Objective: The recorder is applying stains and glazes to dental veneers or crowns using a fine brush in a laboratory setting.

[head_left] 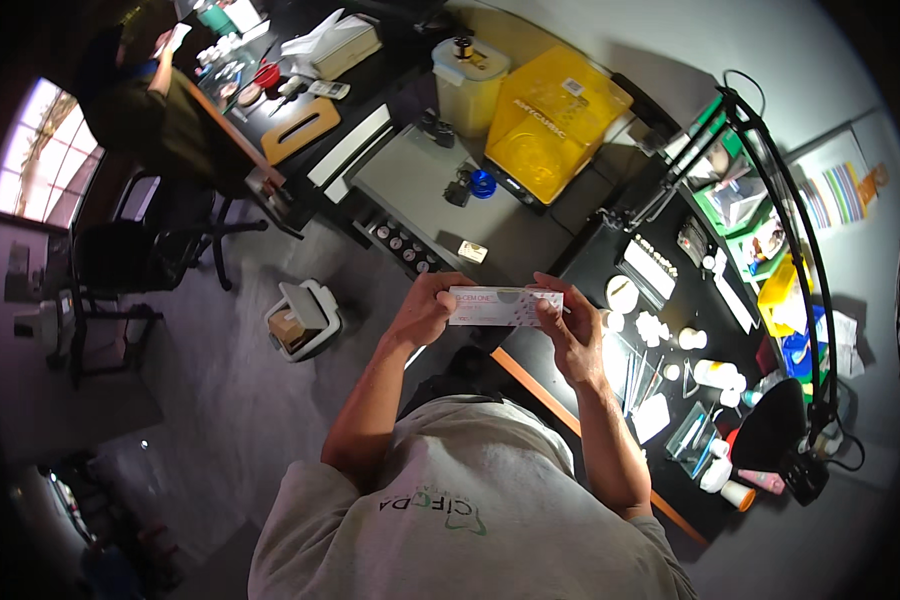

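Between my two hands is a slim white carton [495, 308] with pink print and a patterned right end, held level in front of my chest. My left hand [426, 310] grips its left end, thumb on the near face. At the other end, my right hand [573, 335] is closed on the carton with the thumb across its front. Whether the flap is open cannot be made out. Just beyond the carton, a small pale box [472, 251] lies on a grey machine top [410, 190], with a blue round cap [482, 184] farther back.
A black workbench to the right carries white jars [622, 293], slender tools and a black desk lamp [770, 430]. Behind the grey top stand a yellow case [550, 125] and a lidded tub [467, 90]. A white bin [303, 320] is on the floor at left; another person [160, 130] sits far left.
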Demonstrator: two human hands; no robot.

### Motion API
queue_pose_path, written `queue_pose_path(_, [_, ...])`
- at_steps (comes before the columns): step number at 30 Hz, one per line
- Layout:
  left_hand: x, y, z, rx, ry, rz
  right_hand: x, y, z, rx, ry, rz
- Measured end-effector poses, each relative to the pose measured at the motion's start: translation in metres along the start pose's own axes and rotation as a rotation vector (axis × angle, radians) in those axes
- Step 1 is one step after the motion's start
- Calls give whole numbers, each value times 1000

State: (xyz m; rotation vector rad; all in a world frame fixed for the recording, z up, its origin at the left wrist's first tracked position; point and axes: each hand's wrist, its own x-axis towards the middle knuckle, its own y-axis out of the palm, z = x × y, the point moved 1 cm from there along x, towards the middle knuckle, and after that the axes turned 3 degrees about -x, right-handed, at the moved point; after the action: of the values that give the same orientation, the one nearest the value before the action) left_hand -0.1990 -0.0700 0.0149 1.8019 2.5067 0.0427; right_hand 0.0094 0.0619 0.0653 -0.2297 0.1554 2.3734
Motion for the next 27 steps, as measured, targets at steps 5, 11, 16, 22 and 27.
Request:
queue_pose_path(5, [-17, -10, -1, 8, -1, -76, 9, 13, 5, -41, -16, 84])
queue_pose_path(11, [-27, -14, -6, -13, -9, -130, 11, 24, 9, -29, -10, 128])
queue_pose_path(16, [-31, -13, -4, -117, -23, -169, 8, 29, 13, -23, 38, 129])
queue_pose_path(22, [-30, -10, -14, -104, -240, -221, 4, 36, 14, -71, 26, 20])
queue_pose_path(27, [-26, -7, -24, -185, -407, -248, 4, 35, 14, -69, 55, -8])
